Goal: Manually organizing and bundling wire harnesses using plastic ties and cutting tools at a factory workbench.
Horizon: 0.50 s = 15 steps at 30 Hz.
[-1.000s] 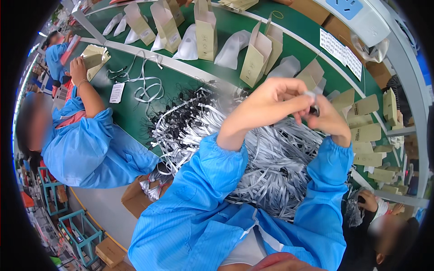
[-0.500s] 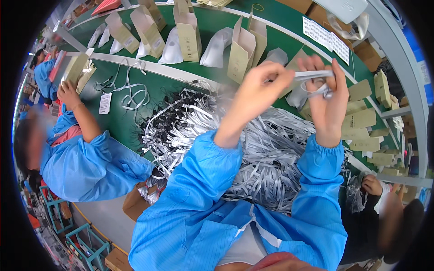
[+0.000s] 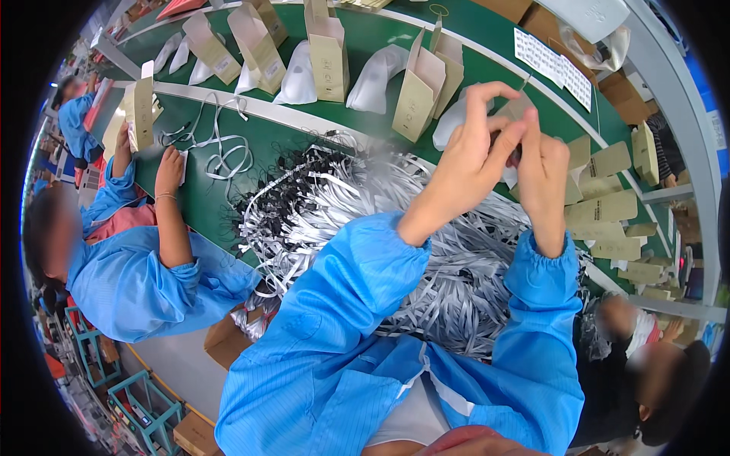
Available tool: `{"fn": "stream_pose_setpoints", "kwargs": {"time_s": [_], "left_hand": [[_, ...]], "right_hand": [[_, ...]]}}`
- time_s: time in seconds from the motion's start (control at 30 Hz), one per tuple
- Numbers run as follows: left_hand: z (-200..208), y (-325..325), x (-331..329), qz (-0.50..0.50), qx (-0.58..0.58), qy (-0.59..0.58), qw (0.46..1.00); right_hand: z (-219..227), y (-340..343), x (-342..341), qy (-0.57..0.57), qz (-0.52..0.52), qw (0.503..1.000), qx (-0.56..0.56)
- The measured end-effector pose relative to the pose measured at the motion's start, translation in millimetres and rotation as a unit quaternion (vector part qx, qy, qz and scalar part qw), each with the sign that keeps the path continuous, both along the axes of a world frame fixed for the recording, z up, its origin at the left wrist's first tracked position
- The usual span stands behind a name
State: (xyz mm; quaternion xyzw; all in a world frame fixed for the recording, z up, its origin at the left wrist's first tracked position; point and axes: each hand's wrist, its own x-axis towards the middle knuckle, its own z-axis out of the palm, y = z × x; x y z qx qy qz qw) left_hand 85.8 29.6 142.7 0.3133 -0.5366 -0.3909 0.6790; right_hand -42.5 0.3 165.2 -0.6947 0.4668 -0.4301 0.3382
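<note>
My left hand (image 3: 465, 169) is raised above the far side of a pile of grey-white lanyards (image 3: 449, 281), thumb and fingertips drawn together in a pinch. Facing it, my right hand (image 3: 543, 175) has its fingers bent inward, the fingertips of both hands almost meeting. Something small and dark shows between them, but my fingers hide most of it. Right behind the fingertips stands a beige carton (image 3: 520, 106), partly covered by my hands. A white-wrapped item (image 3: 450, 125) lies to the left of that carton.
Open beige cartons (image 3: 417, 95) and white-wrapped items (image 3: 376, 76) line the green conveyor (image 3: 487, 68). More cartons (image 3: 608, 205) stand at right. A co-worker in blue (image 3: 152, 281) at left handles a carton (image 3: 140, 114); loose lanyards (image 3: 222, 156) lie nearby. Another person (image 3: 631, 380) is at lower right.
The pale strap stretched between my hands is no longer visible. My hands have drawn together, fingertips closing in. The co-worker at left has brought a second hand over the table beside the carton.
</note>
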Motion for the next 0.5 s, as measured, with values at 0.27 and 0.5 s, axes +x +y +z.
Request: {"fn": "stream_pose_setpoints", "kwargs": {"time_s": [0.27,0.5], "left_hand": [[-20.8,0.7,-29.6,0.031,0.031,-0.007,0.999],[7.2,-17.8,83.1,0.261,0.022,-0.033,0.964]], "right_hand": [[-9.9,-1.5,11.7,-0.379,-0.034,0.925,-0.014],[16.8,-22.8,-58.5,-0.543,-0.003,0.828,0.142]]}}
